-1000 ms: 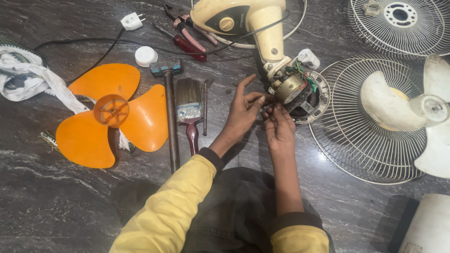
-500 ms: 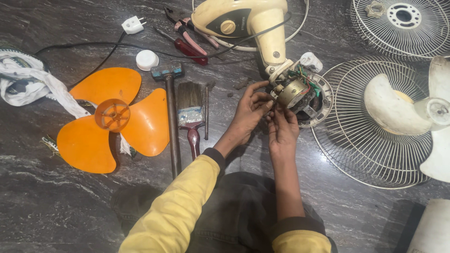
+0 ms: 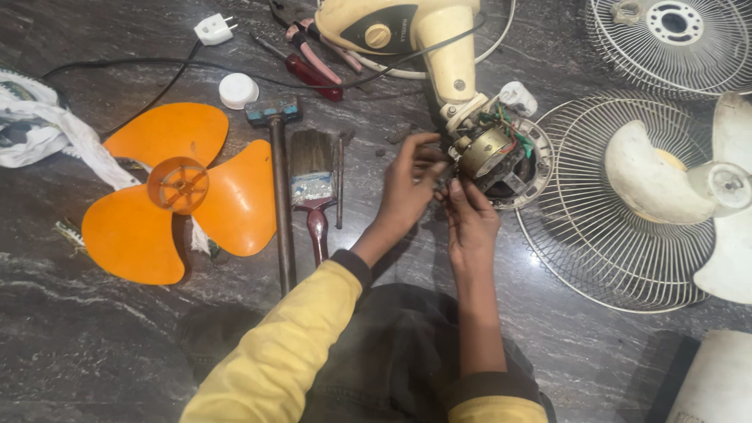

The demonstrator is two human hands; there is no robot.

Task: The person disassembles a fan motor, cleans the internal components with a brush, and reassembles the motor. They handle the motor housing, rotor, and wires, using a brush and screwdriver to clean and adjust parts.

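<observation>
Up and right of both hands lies the fan motor (image 3: 487,153), bare on the stone floor (image 3: 117,345); its cream stand (image 3: 450,59) runs away from the person. Left hand (image 3: 407,188) pinches its near edge; right hand (image 3: 470,215) fingers touch below, grasp unclear. Both equally near.

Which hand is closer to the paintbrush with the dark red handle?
The left hand. It is just to the right of the flat paintbrush with the dark red handle, at the exposed fan motor. The right hand is farther right, below the motor.
</observation>
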